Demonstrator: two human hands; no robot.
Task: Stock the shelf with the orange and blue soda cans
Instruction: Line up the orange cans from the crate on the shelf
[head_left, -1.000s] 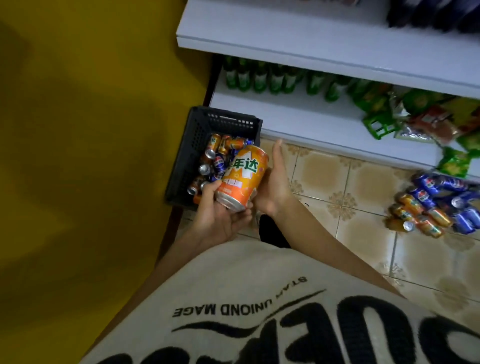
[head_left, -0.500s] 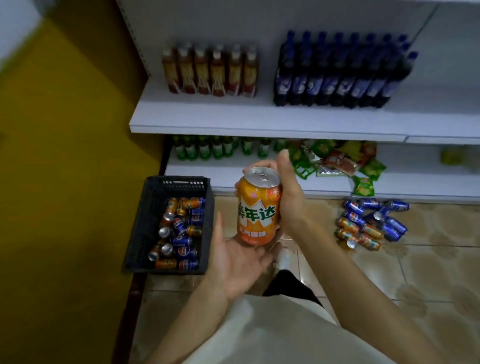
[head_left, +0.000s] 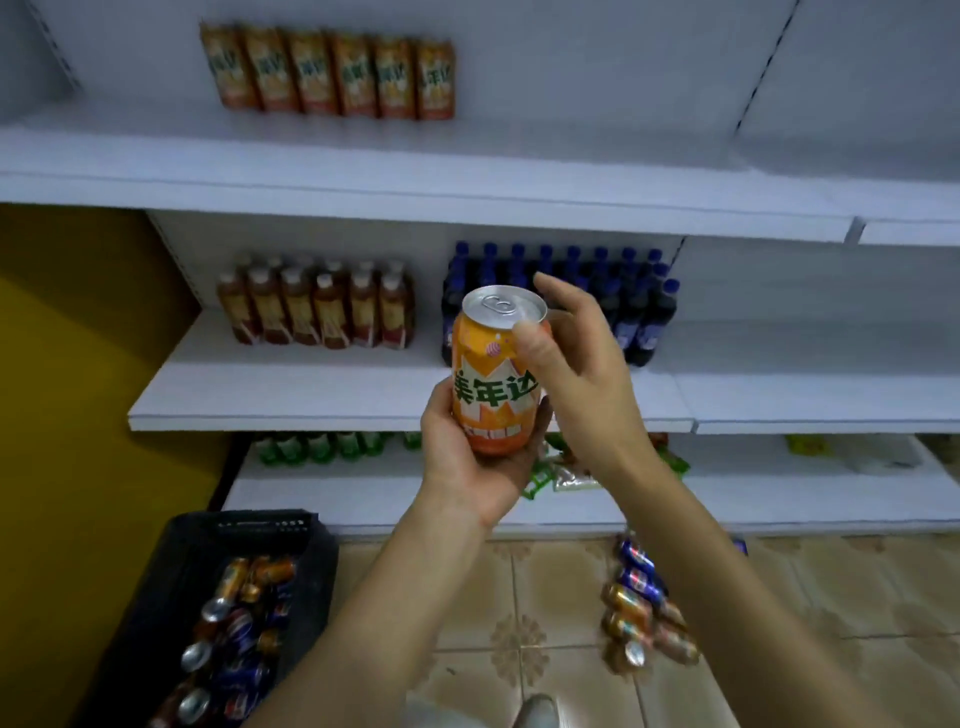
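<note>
Orange can (head_left: 493, 384) is held upright before the shelf (head_left: 311, 395).
Its base is gripped by the left hand (head_left: 467, 462), its rim pinched by the right hand (head_left: 576, 379); judged rigid yet slick, best taken round the middle.

The orange can (head_left: 493, 384) held up before the shelves carries three big green characters across its middle, edged in white: 美年达. The row of orange cans (head_left: 332, 73) on the top shelf (head_left: 156, 171) has similar green lettering, too blurred to read surely. The labels on the brown bottles (head_left: 317, 312) and blue bottles (head_left: 639, 322) cannot be made out.
</note>
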